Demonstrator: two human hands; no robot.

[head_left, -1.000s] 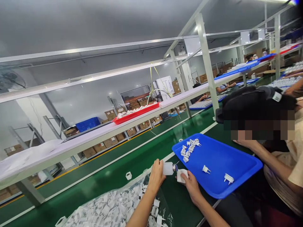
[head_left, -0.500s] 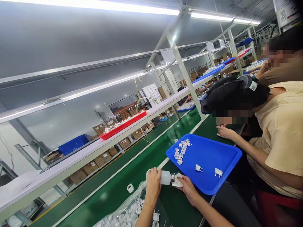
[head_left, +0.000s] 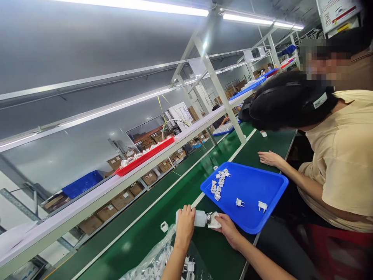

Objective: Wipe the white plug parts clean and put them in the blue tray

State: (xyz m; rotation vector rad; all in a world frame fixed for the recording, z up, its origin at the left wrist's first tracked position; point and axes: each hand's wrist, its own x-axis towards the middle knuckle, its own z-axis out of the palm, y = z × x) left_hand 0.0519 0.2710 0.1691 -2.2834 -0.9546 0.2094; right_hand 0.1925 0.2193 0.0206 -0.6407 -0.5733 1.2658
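A translucent white bottle (head_left: pixel 199 218) lies sideways in my left hand (head_left: pixel 185 223), its metal cap pointing right. My right hand (head_left: pixel 229 229) pinches a white cloth (head_left: pixel 214 221) that touches the cap. Just beyond my right hand is a blue tray (head_left: pixel 250 182) with a cluster of white plug adapters (head_left: pixel 219 184) at its left side and two single ones nearer its front. Below my left hand, a clear plastic bag (head_left: pixel 151 264) holds many white adapters. A white piece (head_left: pixel 164 226) lies on the green surface to the left.
A co-worker in a cream shirt (head_left: pixel 346 155) leans over the bench at the right, one hand (head_left: pixel 271 158) beyond the blue tray. A red tray (head_left: pixel 145 156) of white parts stands on the raised shelf (head_left: pixel 186 134). Another person sits farther back.
The whole view has shifted slightly. Both my hands keep hold of the bottle and cloth. The co-worker's head has lowered, and their near hand has opened beside the tray.
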